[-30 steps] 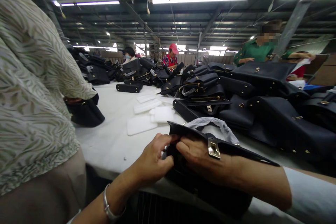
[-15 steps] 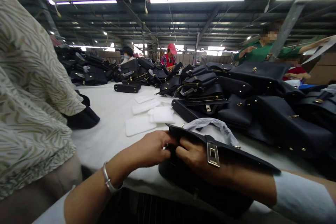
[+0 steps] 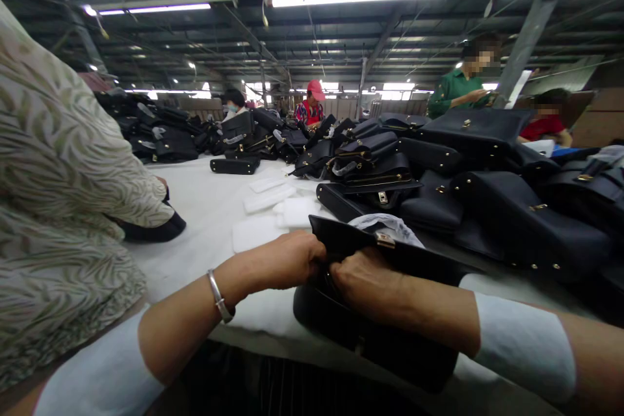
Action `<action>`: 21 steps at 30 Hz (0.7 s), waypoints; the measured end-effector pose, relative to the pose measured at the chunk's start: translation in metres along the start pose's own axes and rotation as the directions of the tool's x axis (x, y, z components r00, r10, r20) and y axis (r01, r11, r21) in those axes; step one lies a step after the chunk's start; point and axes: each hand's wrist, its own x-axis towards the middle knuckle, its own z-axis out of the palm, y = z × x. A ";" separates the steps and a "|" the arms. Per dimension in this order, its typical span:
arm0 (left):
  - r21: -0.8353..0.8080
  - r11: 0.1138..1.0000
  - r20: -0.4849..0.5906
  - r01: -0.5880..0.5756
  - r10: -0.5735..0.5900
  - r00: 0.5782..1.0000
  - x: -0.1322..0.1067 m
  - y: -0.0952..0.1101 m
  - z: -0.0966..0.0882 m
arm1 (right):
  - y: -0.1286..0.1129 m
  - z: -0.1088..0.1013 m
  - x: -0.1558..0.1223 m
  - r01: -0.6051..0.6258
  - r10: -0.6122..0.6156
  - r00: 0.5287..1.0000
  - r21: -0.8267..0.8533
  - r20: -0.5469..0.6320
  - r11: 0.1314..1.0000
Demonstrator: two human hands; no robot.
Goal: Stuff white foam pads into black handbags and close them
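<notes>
A black handbag (image 3: 370, 344) with a raised flap and a gold clasp sits at the front edge of the table. Clear wrapping covers its handle (image 3: 390, 227). My left hand (image 3: 297, 257), with a silver bangle at the wrist, is closed on the bag's left side, at the opening under the flap. Beside it, my right hand (image 3: 365, 283) reaches in beneath the flap, its fingers curled at the inner edge. Both sets of fingertips are partly hidden in the dark opening, so what exactly they pinch there cannot be seen.
Several white foam pads (image 3: 273, 198) lie on the white-covered table (image 3: 195, 195). Black handbags (image 3: 531, 221) are heaped to the right and behind. A person in a leaf-patterned top (image 3: 63, 208) stands close on the left, and other people work farther back.
The flap has tipped farther back, and its clasp has shifted up and away from my right forearm. My right hand shows more fully, and my left hand has moved slightly up.
</notes>
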 end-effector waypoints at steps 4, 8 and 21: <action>-0.109 0.994 -0.052 -0.012 0.006 0.999 -0.001 -0.003 0.003 | 0.003 -0.016 0.006 -0.085 0.081 0.994 0.044 0.073 0.995; -0.315 0.945 -0.095 0.083 -0.119 0.988 -0.002 -0.007 0.009 | 0.002 -0.019 0.009 -0.186 0.171 0.978 0.122 0.121 0.975; -0.519 0.847 -0.128 0.114 -0.209 0.970 -0.007 -0.008 0.014 | 0.001 -0.031 0.007 -0.118 0.029 0.938 0.240 0.346 0.963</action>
